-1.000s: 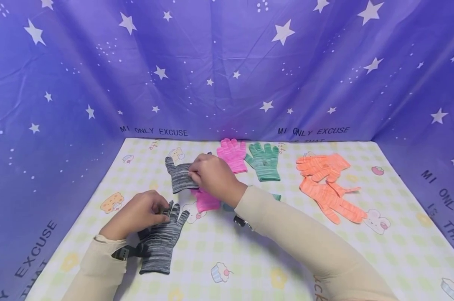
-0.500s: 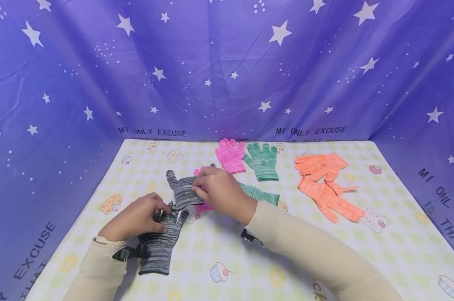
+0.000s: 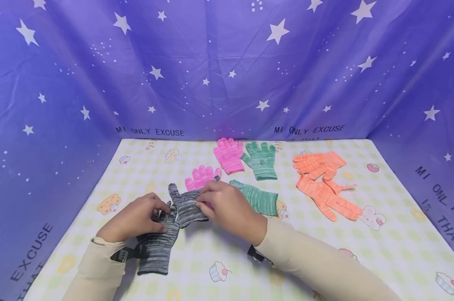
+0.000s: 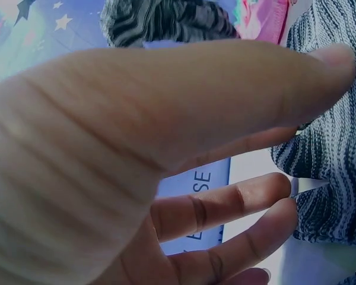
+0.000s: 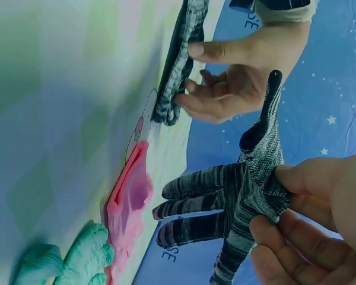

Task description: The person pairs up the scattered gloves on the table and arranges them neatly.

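Note:
My left hand touches a black-and-grey striped knit glove lying on the table, its thumb and fingertips at the glove's finger end. In the left wrist view those fingers reach fairly straight to the striped knit. Just to the right, my right hand pinches a matching striped glove between thumb and fingers. The right wrist view shows this held glove raised off the table, its fingers hanging loose. It partly covers a pink glove behind it in the head view.
Another pink glove and a green glove lie at the back. A second green glove is beside my right hand. Two orange gloves lie on the right of the checked tablecloth. A purple star-patterned curtain surrounds the table.
My right hand has brought its striped glove nearer to me and slightly right, uncovering the rear pink glove's fingers and the nearer green glove. My left hand has shifted slightly on its glove.

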Demonstrator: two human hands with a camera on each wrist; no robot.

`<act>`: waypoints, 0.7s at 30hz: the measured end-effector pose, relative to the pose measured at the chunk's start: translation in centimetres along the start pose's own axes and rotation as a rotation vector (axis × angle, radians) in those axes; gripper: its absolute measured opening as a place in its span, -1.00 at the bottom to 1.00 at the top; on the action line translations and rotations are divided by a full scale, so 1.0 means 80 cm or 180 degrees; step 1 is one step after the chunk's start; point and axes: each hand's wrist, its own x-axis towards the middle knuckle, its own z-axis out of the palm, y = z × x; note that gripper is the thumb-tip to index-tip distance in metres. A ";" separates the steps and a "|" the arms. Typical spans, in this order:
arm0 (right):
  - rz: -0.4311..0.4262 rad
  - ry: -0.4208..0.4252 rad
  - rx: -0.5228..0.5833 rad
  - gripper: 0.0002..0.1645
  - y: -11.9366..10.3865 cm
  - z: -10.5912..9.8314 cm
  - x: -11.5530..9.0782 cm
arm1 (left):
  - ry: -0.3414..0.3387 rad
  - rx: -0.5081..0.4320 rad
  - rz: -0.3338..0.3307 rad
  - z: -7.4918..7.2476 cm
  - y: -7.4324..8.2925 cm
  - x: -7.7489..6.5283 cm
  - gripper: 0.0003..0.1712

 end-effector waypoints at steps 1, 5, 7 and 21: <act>-0.0008 0.0008 -0.0020 -0.91 -0.002 -0.001 -0.003 | 0.0005 0.0013 0.0012 0.000 0.000 0.000 -0.52; -0.0025 0.0015 -0.0102 -0.93 -0.009 -0.002 -0.015 | 0.0016 0.0050 0.0033 0.000 0.001 -0.001 -0.52; -0.0015 -0.0018 -0.0115 -0.93 -0.012 -0.001 -0.021 | 0.0025 0.0057 0.0038 -0.001 0.003 -0.001 -0.52; 0.0184 -0.0684 -0.0145 -0.91 -0.030 0.014 -0.055 | -0.0026 0.0151 -0.0011 -0.003 0.028 -0.005 -0.54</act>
